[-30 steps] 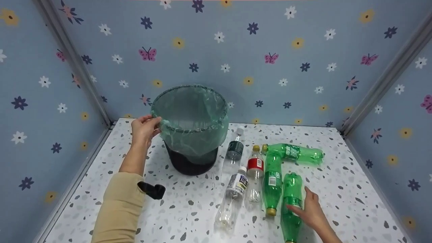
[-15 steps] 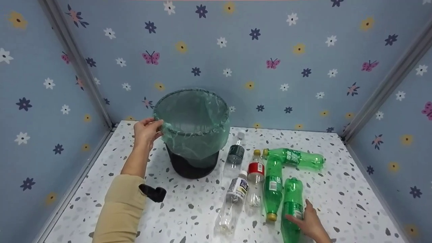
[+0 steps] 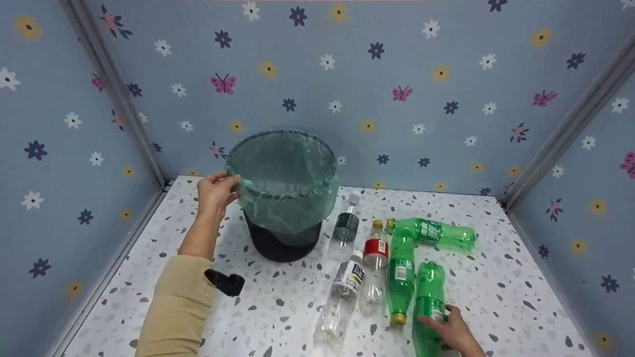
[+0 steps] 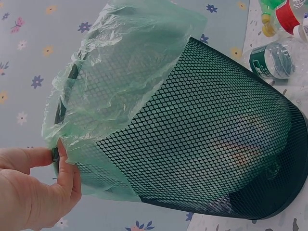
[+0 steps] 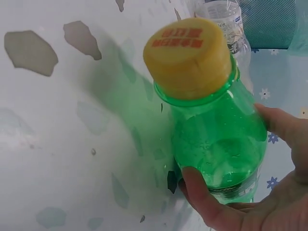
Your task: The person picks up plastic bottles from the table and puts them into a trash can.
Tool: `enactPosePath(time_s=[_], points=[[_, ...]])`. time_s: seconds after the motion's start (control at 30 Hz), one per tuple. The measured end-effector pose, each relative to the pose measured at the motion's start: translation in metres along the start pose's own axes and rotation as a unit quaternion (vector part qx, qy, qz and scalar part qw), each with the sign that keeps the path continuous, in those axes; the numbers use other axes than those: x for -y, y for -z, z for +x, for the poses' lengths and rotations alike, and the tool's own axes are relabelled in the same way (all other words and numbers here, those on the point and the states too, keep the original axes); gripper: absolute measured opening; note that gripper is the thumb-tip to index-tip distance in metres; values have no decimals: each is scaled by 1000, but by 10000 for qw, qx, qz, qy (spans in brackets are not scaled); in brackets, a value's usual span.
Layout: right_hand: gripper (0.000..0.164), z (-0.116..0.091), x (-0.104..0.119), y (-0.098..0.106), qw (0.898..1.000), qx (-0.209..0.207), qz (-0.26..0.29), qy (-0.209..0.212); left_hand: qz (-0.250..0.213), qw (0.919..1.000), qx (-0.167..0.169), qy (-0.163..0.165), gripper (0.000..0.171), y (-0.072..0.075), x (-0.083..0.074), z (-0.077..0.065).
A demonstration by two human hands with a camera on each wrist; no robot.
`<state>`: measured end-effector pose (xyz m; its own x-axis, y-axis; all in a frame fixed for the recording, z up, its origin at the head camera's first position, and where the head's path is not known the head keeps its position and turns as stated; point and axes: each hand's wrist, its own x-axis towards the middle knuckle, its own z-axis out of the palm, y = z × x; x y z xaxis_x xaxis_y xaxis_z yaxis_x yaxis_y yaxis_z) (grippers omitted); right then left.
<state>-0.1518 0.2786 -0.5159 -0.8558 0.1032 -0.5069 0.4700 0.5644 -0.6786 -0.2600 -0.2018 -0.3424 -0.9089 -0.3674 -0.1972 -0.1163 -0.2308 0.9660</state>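
Note:
My left hand [image 3: 213, 193] pinches the rim of a black mesh wastebasket [image 3: 283, 250] at its left side. A thin green bin liner [image 3: 285, 215] is folded over that rim; in the left wrist view thumb and fingers hold rim and liner [image 4: 130, 72] together. At the lower right, my right hand [image 3: 454, 329] grips a green plastic bottle [image 3: 430, 292] lying on the table. The right wrist view shows thumb and fingers on opposite sides of this bottle [image 5: 216, 139], below its yellow cap [image 5: 190, 57].
Between wastebasket and right hand lie a dark-labelled clear bottle [image 3: 346, 225], a white-labelled one [image 3: 349, 275], a red-labelled one [image 3: 376, 248] and a green bottle [image 3: 402, 270]. Another green bottle [image 3: 446, 233] lies crosswise behind. Flower-patterned walls [image 3: 367, 148] enclose the speckled table [image 3: 278, 322].
My right hand has moved slightly toward me along the green bottle, and its fingers have closed round it. The left hand stays at the rim. The head view has shifted a little.

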Motion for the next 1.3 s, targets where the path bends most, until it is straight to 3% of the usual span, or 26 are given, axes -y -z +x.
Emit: enactPosePath(time_s=[0.37, 0.63, 0.93, 1.3], points=[[109, 0, -1, 7, 9992, -36, -4, -399, 19, 9999, -130, -16, 43, -2, 2, 2], [109, -3, 5, 19, 9990, -122, -114, -419, -34, 9998, -201, -26, 39, -1, 5, 5], [100, -9, 25, 34, 9981, -177, -384, 448, -33, 9999, -118, -8, 44, -1, 2, 3], [87, -14, 61, 43, 9843, -370, -718, 1572, -40, 9999, -127, 15, 46, 0, 5, 3]])
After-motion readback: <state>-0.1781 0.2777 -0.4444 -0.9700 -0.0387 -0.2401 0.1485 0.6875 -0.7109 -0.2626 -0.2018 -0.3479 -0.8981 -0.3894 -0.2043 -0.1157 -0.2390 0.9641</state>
